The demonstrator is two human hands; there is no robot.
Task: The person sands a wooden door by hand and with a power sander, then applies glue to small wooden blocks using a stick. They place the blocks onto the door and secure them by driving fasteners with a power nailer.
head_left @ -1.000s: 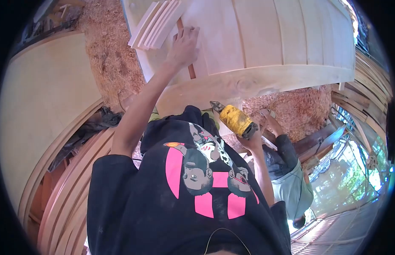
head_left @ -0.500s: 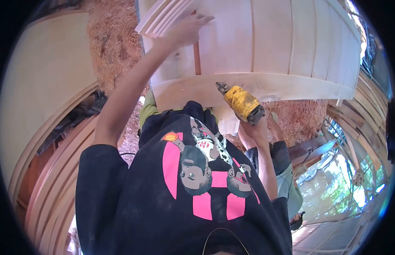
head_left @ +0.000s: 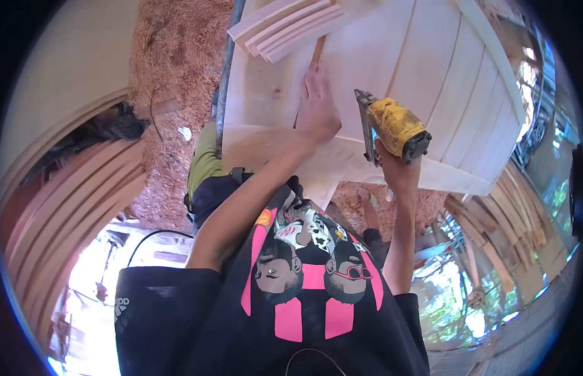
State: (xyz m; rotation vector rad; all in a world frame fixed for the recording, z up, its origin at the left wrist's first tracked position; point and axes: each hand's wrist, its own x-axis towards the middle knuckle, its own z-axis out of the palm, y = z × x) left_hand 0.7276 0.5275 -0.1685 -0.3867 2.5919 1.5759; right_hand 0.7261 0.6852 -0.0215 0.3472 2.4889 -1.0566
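Observation:
My right hand (head_left: 401, 168) grips a yellow nail gun (head_left: 396, 125) by its handle, its dark nose tilted up over a pale wooden panel (head_left: 423, 81). On the same panel, my left hand (head_left: 319, 106) lies with fingers stretched out along a narrow brown strip or gap (head_left: 317, 50) between boards. Beyond its fingertips rests a small stack of curved wooden slats (head_left: 291, 28). A pale board (head_left: 360, 156) runs along the panel's near edge, partly behind my left wrist.
Wood shavings (head_left: 172, 69) cover the ground left of the panel. Long curved wooden pieces (head_left: 72, 200) are stacked at the left, and loose boards (head_left: 504, 219) lie at the right. Part of another person's limb (head_left: 369, 210) shows below the panel. A dark hose or cable (head_left: 147, 235) curves at lower left.
My left hand has come back from the slats toward the panel's near edge. The nail gun has moved right and further over the panel. The view has shifted and turned.

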